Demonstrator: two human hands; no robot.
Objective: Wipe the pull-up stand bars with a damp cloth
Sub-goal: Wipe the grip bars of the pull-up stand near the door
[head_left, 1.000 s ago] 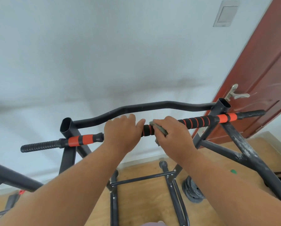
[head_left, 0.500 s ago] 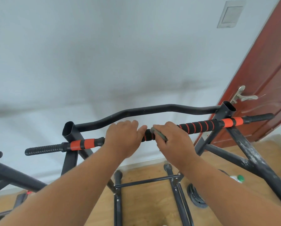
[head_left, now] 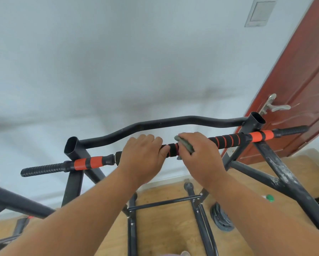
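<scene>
The pull-up stand's front bar [head_left: 227,140] runs across the view, black foam with orange bands, ribbed black grips at both ends. My left hand [head_left: 143,151] is wrapped around the bar left of centre. My right hand [head_left: 201,152] presses a folded grey-green cloth [head_left: 185,145] around the bar just right of a short bare stretch of foam between the hands. Behind it a curved black bar [head_left: 164,124] joins the two open-topped uprights.
A white wall lies close behind the stand. A red door with a metal handle [head_left: 273,106] stands at the right. Below are the stand's base rails [head_left: 164,202], weight plates [head_left: 220,217] and a green-capped bottle [head_left: 268,198] on the wooden floor. Another black frame [head_left: 10,200] is at the left.
My right hand with the cloth has shifted slightly right along the bar, opening a gap between the hands. The view has tilted a little; my left hand keeps its grip.
</scene>
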